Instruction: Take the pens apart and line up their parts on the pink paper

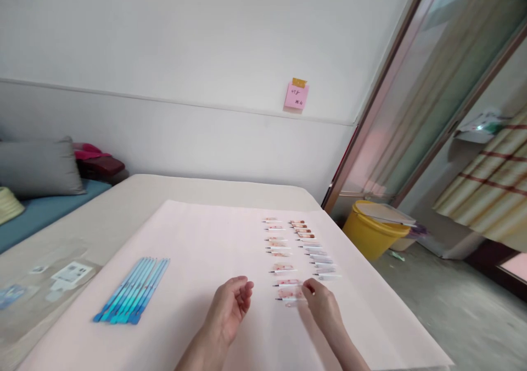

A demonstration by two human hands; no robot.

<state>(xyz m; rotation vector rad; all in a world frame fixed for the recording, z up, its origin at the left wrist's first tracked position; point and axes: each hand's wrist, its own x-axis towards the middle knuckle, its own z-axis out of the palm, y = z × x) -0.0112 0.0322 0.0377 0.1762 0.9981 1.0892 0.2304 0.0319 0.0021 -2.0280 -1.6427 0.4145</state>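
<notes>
On a pale pink sheet (197, 250) lie two columns of small pen caps (302, 250), pinkish and whitish. My right hand (323, 305) rests at the near end of the left column, fingertips curled on the nearest cap (290, 295). My left hand (230, 305) hovers a little to the left of it, fingers loosely curled with nothing visible in them. A bundle of several blue pens (134, 290) lies side by side on the sheet, well to the left of both hands.
The sheet covers a beige table (123, 206) that stands against a white wall with a pink sticky note (296, 96). Plastic wrappers (69, 275) lie at the table's left edge. A yellow bucket (373, 231) stands on the floor to the right, near a glass door.
</notes>
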